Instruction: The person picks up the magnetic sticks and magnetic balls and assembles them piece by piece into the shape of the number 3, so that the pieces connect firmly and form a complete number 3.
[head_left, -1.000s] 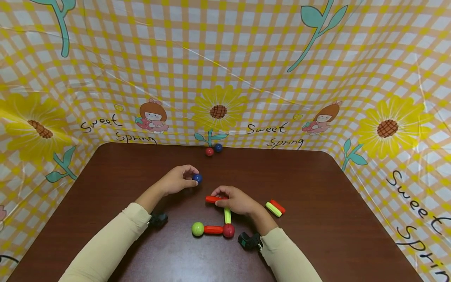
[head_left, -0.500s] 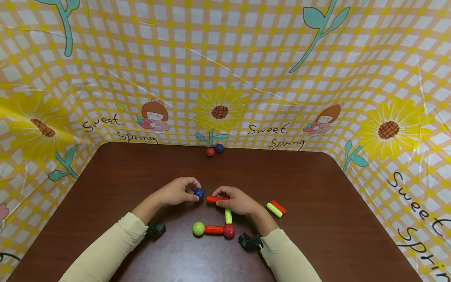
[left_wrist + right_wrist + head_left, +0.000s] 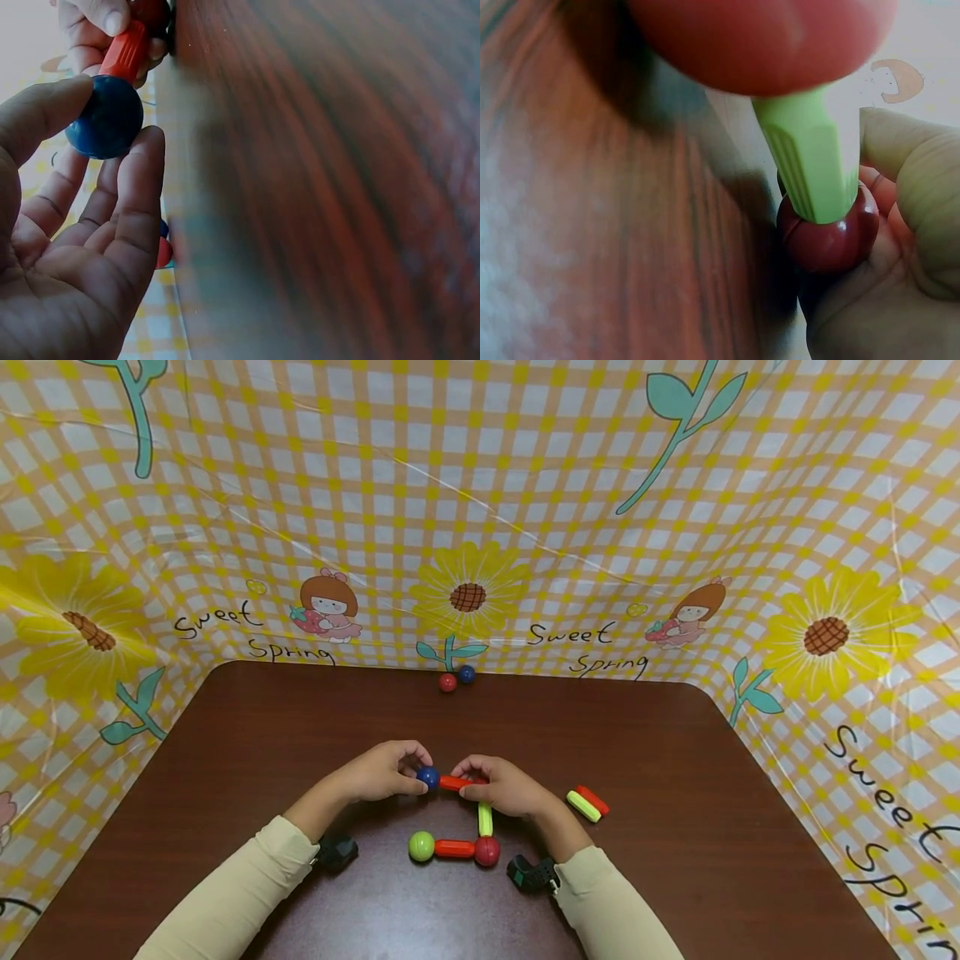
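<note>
My left hand (image 3: 386, 772) pinches a blue ball (image 3: 428, 778) between thumb and fingers. That ball (image 3: 105, 116) touches the free end of a red rod (image 3: 124, 51). My right hand (image 3: 506, 785) grips this rod (image 3: 452, 783), its fingers around the end near a dark red ball (image 3: 829, 236), which the hand hides in the head view. From the dark red ball a yellow-green rod (image 3: 485, 818) runs to a front red ball (image 3: 487, 852). Another red rod (image 3: 454, 849) joins that ball to a green ball (image 3: 422, 846).
Right of my right hand, a loose yellow-green rod (image 3: 583, 807) lies beside a loose red rod (image 3: 593, 799). At the table's back edge sit a red ball (image 3: 447, 682) and a blue ball (image 3: 467, 674). A patterned cloth (image 3: 465, 485) hangs around the brown table (image 3: 675, 860).
My left hand has brought the blue ball towards me and slightly right, from apart to touching the red rod's end. The right hand has stayed in place, holding the rod.
</note>
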The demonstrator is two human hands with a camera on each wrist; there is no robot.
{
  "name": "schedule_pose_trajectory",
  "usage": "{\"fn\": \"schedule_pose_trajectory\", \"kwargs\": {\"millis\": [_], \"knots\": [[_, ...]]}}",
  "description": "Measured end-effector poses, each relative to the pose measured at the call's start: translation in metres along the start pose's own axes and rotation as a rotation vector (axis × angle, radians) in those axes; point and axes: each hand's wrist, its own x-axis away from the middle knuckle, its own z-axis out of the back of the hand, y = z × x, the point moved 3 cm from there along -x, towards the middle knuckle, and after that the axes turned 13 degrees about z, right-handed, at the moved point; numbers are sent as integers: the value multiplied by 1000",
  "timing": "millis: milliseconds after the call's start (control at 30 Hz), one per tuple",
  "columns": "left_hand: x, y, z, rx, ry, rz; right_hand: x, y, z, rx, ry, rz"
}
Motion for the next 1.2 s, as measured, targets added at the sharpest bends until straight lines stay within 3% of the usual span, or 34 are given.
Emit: {"fn": "schedule_pose_trajectory", "kwargs": {"millis": [467, 967, 1200], "knots": [[3, -4, -4, -158, -8, -8, 0, 0, 0, -13, 7, 61], [4, -9, -6, -130, -5, 2, 0, -1, -1, 13, 20, 45], [7, -11, -8, -103, 8, 30, 5, -13, 3, -58, 47, 31]]}}
